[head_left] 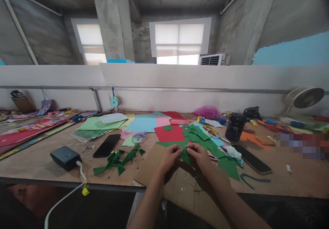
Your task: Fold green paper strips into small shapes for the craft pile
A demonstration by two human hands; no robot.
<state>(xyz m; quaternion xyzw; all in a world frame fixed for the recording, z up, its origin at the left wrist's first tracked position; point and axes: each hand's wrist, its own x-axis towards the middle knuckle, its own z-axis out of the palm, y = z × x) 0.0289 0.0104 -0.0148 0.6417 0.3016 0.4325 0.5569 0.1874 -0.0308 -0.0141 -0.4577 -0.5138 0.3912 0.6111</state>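
My left hand and my right hand meet over a piece of cardboard at the table's front edge. Between their closed fingertips is a piece of green paper, pinched from both sides. Part of it is covered by the fingers. To the left lies a pile of folded green paper pieces. Green paper sheets are spread on the right, some near my right hand. Beyond my hands lies red paper with a small green piece on it.
A black phone and a black box with a white cable lie left. On the right are a dark cup, another phone, a blue strip and a fan. Blue paper lies at the back.
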